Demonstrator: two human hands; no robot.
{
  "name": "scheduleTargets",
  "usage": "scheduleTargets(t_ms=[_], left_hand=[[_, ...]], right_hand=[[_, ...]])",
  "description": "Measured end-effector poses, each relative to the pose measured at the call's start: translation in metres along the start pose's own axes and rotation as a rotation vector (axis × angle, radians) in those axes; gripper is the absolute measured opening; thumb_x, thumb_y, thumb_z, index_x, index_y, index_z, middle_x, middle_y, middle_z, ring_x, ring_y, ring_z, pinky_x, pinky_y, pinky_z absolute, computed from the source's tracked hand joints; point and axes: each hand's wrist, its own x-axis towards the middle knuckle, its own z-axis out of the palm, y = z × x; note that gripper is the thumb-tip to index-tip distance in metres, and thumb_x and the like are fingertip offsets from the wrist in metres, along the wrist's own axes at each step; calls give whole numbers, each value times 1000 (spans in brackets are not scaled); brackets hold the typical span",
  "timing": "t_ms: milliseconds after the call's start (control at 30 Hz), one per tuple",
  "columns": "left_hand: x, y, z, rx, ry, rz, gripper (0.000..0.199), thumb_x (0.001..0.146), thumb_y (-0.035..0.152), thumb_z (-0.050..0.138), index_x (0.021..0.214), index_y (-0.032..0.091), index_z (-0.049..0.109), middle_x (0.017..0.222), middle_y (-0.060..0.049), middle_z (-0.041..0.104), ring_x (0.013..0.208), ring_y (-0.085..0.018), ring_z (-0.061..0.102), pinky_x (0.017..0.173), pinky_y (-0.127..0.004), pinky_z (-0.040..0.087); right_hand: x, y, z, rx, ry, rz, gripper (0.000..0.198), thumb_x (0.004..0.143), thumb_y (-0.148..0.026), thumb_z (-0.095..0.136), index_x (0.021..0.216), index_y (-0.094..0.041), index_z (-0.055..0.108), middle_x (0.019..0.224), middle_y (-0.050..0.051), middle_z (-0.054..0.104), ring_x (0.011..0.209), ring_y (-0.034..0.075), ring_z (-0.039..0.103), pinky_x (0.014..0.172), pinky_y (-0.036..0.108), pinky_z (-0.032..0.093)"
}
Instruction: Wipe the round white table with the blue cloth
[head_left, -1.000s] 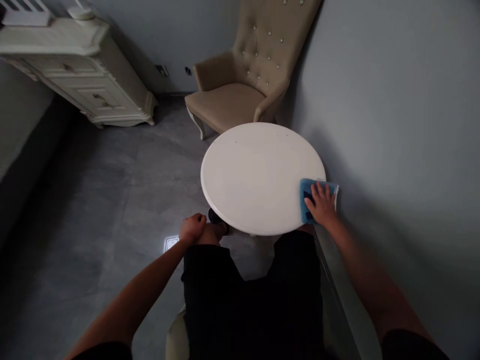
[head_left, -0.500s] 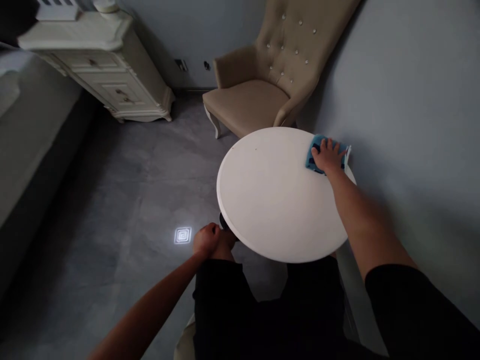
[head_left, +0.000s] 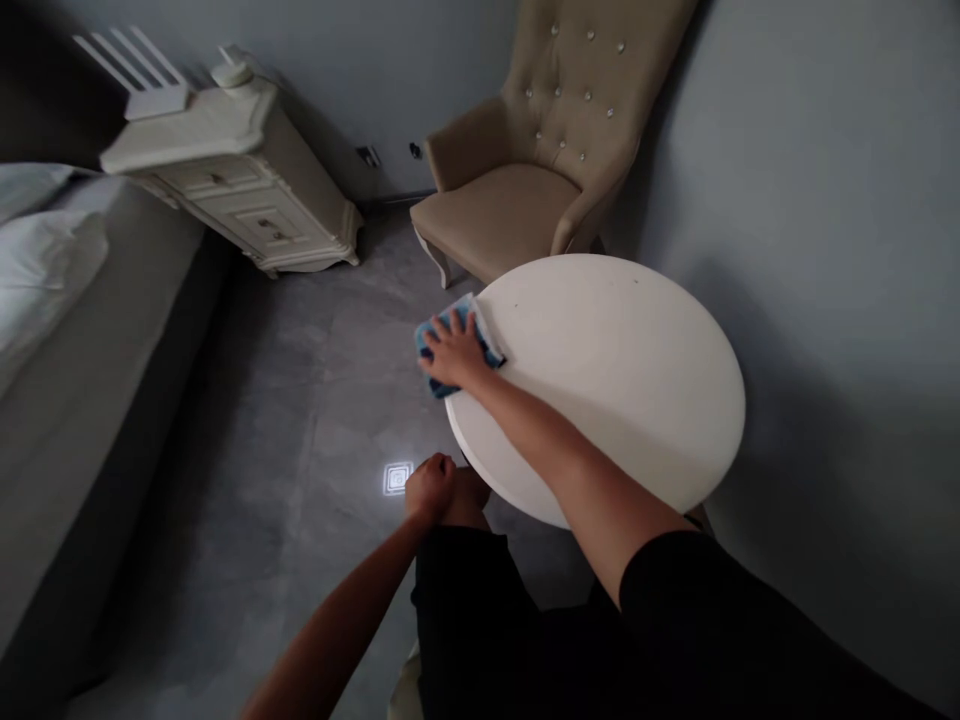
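Observation:
My right hand (head_left: pixel 454 352) lies with its fingers spread on a folded blue cloth (head_left: pixel 430 338) with dark patches and a pale edge. It holds the cloth at the left rim of a round white table (head_left: pixel 622 370), and part of the cloth reaches past that rim. The right forearm crosses over the tabletop. A few small dark specks show near the table's far edge. My left hand (head_left: pixel 431 487) rests on my left knee, below the table's left side, its fingers curled into a fist.
Behind the table stands a tan tufted armchair (head_left: pixel 499 215). A cream cabinet (head_left: pixel 247 190) carrying a white router (head_left: pixel 159 100) is at the back left, beside a bed (head_left: pixel 112 330). The grey wall (head_left: pixel 840 300) runs close along the right. A lit square pattern (head_left: pixel 397 479) shows on the floor.
My right hand has swept the cloth from the table's right edge across to its left rim. My left hand stays on the knee. The view has shifted slightly left.

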Motion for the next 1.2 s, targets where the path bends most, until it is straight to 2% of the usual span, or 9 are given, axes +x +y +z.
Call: scheduleTargets(t_ms=[133,267,400,567,700,833,967,1100,1200], left_hand=[[-4,1,4,23,2,-22,44,114,37,43,111,19,83,120,-19,84,111,-32,79,88,-38,51],[-12,2,7,24,-8,-21,39,111,36,49,120,18,83,125,-21,83,117,-35,79,91,-38,53],[-21,3,10,25,42,9,46,115,38,39,114,21,82,126,-20,83,118,-34,79,93,-39,54],[-29,-2,13,-12,43,56,47,114,39,39,112,21,82,124,-21,83,116,-35,79,92,-40,55],[-28,-7,13,-57,28,58,46,113,41,41,113,21,82,123,-19,84,117,-35,79,90,-39,55],[-23,-9,13,-59,23,49,46,113,39,41,115,20,83,124,-20,84,117,-34,79,91,-39,56],[-17,-10,13,-65,17,39,47,112,41,42,115,20,83,124,-21,83,115,-35,79,91,-40,57],[-11,-9,10,-59,7,20,47,112,42,42,112,19,83,123,-22,83,113,-36,80,89,-42,57],[-8,-5,6,-20,8,8,46,112,40,41,112,20,83,122,-22,84,115,-37,80,91,-43,57]], right_hand=[[-72,-50,18,-23,-76,-163,74,104,-66,41,174,-42,50,186,-21,33,181,33,2,146,61,-8],[-151,-30,11,-28,-26,-166,74,105,-68,35,175,-46,49,186,-21,28,181,28,4,149,58,2],[-236,45,-17,-82,-6,-5,77,110,-72,32,179,-41,45,189,-13,24,180,34,10,148,60,10],[-341,170,-61,-174,-9,337,80,113,-60,32,178,-16,47,190,15,28,176,50,21,138,81,18],[-379,253,-82,-243,22,685,80,116,-59,27,182,-16,38,192,15,23,176,49,19,138,80,20],[-346,290,-89,-183,78,854,83,116,-61,23,183,-13,32,192,20,17,175,54,16,134,86,18],[-257,275,-86,-136,160,863,84,117,-60,24,182,-8,33,190,27,19,174,56,13,131,90,13],[-156,195,-68,-102,152,728,81,116,-55,31,181,-7,34,190,25,21,174,56,16,132,89,12],[-108,100,-40,-88,90,430,80,116,-55,39,180,-7,35,190,23,24,172,55,20,133,85,13]])
